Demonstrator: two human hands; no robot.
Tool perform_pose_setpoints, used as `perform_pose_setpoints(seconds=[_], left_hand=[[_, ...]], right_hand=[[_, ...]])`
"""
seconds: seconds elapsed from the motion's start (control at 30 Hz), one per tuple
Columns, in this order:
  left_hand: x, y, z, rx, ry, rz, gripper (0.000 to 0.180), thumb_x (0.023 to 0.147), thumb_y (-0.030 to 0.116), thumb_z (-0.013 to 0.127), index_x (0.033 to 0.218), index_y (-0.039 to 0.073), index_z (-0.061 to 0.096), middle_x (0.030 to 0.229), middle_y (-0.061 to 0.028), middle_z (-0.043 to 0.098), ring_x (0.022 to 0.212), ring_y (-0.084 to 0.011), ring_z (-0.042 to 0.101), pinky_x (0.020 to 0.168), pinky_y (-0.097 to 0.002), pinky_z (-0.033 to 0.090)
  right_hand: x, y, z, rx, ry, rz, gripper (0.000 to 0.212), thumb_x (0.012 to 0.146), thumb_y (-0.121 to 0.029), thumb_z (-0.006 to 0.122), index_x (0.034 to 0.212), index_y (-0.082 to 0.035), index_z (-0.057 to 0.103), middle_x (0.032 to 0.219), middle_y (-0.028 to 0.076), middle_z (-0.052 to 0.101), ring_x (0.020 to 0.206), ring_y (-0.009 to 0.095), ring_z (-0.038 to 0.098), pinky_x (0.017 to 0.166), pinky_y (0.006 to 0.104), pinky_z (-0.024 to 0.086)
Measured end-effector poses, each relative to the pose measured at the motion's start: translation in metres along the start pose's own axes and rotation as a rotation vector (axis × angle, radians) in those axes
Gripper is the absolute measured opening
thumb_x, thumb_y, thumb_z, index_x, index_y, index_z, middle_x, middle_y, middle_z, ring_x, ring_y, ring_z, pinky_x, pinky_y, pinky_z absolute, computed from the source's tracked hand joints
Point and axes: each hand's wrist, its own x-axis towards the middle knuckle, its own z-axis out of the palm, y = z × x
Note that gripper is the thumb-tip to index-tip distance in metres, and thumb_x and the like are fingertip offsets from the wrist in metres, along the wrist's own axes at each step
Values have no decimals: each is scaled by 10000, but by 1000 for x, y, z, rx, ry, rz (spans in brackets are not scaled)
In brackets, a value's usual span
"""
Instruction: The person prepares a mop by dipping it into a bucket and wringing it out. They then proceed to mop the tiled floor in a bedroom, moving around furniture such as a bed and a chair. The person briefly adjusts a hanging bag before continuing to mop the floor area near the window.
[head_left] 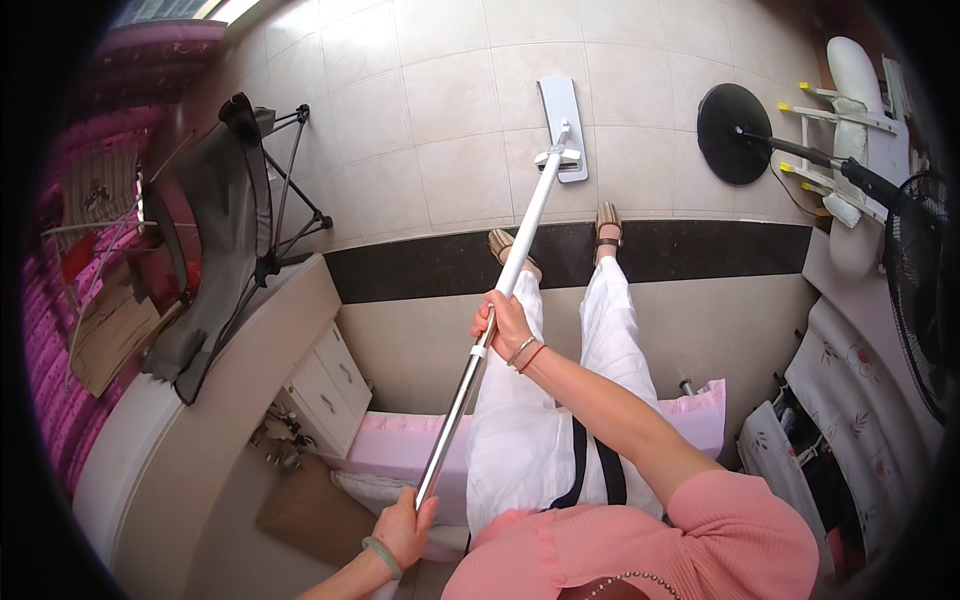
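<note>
A person in a pink top point(640, 550) and white trousers point(612, 330) holds a long-handled flat mop point(525, 240) slantwise before the body; the right hand point(505, 322) is wrapped around the pole partway along, the left hand point(402, 530) curled about its silver near end; the mop's grey head point(562, 100) rests on pale floor tiles point(450, 100), beyond a black strip point(700, 250); a folding chair point(220, 200) stands left, a round black base point(733, 130) right.
</note>
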Motion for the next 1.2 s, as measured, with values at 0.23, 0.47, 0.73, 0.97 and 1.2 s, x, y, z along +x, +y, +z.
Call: perform_pose_setpoints(seconds=[0.23, 0.47, 0.73, 0.97, 1.2], left_hand=[[87, 39, 9, -450, -336, 50, 291, 922, 304, 518, 831, 37, 449, 574, -70, 514, 480, -156, 519, 442, -303, 409], [119, 13, -4, -965, -498, 2, 255, 948, 278, 473, 840, 60, 399, 590, 16, 387, 419, -58, 326, 369, -232, 292], [62, -30, 35, -1320, -494, -149, 232, 983, 291, 388, 893, 77, 395, 591, 14, 330, 430, -65, 270, 383, -229, 261], [55, -1, 93, -1557, -459, -162, 279, 979, 352, 382, 878, 92, 386, 578, 28, 302, 416, -57, 263, 384, -229, 266], [51, 82, 181, -1789, -552, -158, 356, 977, 443, 310, 852, 115, 371, 570, 28, 269, 417, -64, 229, 392, -230, 256]], right_hand=[[38, -82, -35, -116, 218, -162, 153, 812, -141, 492, 754, -73, 367, 533, 23, 381, 384, 127, 384, 343, 298, 366], [72, -83, -1, -373, 287, -164, 141, 808, -147, 470, 772, -62, 364, 543, 37, 394, 394, 149, 407, 347, 326, 379], [63, -4, 49, -740, 191, -74, 130, 815, -122, 439, 792, -23, 359, 527, 67, 424, 358, 181, 467, 305, 352, 433], [65, -2, 59, -1087, 128, 75, 112, 814, -76, 422, 853, -9, 342, 564, 84, 451, 384, 191, 507, 322, 369, 474], [47, -28, 15, -1504, 157, 67, 343, 820, -98, 507, 1065, 62, 327, 808, 175, 543, 425, 246, 565, 341, 373, 511]])
